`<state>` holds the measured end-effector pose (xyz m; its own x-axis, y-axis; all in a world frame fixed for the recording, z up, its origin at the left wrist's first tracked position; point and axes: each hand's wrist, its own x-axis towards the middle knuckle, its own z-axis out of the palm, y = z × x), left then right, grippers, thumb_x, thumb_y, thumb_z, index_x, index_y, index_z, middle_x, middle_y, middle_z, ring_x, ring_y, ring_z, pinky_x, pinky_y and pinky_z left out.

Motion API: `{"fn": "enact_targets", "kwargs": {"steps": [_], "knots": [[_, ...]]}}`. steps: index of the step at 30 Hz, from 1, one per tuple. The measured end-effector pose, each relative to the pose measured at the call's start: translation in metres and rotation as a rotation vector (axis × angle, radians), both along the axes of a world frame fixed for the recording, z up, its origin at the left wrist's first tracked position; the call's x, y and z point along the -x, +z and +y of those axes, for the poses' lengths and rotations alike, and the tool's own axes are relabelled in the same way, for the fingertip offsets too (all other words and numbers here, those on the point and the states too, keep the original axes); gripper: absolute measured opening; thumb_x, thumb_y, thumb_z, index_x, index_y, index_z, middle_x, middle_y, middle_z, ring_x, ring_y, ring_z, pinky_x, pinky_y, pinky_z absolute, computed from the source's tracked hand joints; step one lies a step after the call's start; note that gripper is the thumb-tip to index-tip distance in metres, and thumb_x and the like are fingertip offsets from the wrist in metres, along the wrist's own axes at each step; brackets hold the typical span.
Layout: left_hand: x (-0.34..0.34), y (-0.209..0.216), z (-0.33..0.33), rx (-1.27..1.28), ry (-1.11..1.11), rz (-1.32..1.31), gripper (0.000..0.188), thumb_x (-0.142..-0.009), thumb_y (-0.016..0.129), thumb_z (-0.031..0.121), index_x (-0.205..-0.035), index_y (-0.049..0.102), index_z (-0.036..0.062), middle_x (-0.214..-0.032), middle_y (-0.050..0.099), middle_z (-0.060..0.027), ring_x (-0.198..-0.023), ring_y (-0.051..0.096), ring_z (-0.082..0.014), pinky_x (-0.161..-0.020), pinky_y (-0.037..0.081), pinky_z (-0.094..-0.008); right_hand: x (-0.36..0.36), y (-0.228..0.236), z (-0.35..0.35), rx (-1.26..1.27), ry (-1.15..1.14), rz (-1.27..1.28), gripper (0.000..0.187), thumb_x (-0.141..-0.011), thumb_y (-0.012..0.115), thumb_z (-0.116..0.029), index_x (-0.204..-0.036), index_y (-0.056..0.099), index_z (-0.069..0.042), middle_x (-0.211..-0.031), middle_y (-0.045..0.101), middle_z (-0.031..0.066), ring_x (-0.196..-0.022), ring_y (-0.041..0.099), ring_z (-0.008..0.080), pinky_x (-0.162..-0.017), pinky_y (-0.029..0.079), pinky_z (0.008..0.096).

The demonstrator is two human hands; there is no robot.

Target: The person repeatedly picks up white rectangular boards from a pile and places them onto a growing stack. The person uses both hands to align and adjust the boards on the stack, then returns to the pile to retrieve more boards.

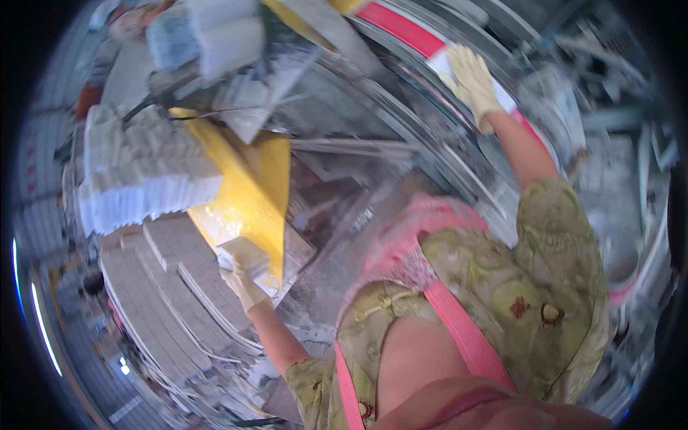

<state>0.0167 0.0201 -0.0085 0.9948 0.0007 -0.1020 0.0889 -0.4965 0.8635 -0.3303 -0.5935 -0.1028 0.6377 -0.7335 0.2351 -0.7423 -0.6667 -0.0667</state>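
Left: pale slabs (150,183), stacked, blurred past counting. White block (245,252), one, at the near end of one yellow sheet (258,193); likely stiff, fairly heavy, chip-prone; best held by opposite sides. Left gloved hand (247,287), one, gripping its near left edge. Far right: right gloved hand (473,86), one, open, laid upon one red-and-white strip (403,29).

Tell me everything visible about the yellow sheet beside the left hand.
The yellow sheet is bright and glossy, perhaps plastic, with wet-looking glare at lower left. Two slanting panels meet along a diagonal. It lies right of the white stack; the gloved left hand holds a pale block over its lower part, contact unclear.
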Motion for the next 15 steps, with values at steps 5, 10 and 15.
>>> {"fn": "enact_targets", "kwargs": {"steps": [5,10,15], "knots": [[0.022,0.031,-0.025,0.049,-0.075,0.153,0.069,-0.094,0.070,0.028,-0.148,0.041,-0.0038,-0.132,0.060,-0.0194,-0.107,0.067,-0.0287,-0.084,0.060,-0.0398,0.088,0.038,-0.001,-0.294,0.247,-0.117,0.070,-0.099,0.055,-0.045,-0.160,0.036,-0.015,-0.165,0.033,0.0178,-0.155,0.026,0.0317,-0.127,0.019,0.0421],[0.039,0.043,-0.036,0.063,-0.084,0.095,0.066,-0.095,0.070,0.031,-0.144,0.042,-0.0036,-0.125,0.062,-0.0208,-0.092,0.073,-0.0285,-0.064,0.063,-0.0385,0.146,0.089,0.039,-0.146,0.251,0.309,0.088,-0.084,0.075,-0.016,-0.161,0.032,-0.012,-0.164,0.034,0.0162,-0.154,0.028,0.0295,-0.127,0.021,0.0429],[0.038,0.038,-0.036,0.105,-0.067,0.108,0.063,-0.097,0.069,0.030,-0.144,0.041,-0.0025,-0.123,0.063,-0.0194,-0.090,0.073,-0.0285,-0.062,0.062,-0.0376,0.113,0.056,0.068,0.158,0.212,0.296,0.091,-0.078,0.072,-0.004,-0.159,0.030,-0.006,-0.163,0.036,0.0130,-0.152,0.033,0.0263,-0.125,0.027,0.0444]]}}
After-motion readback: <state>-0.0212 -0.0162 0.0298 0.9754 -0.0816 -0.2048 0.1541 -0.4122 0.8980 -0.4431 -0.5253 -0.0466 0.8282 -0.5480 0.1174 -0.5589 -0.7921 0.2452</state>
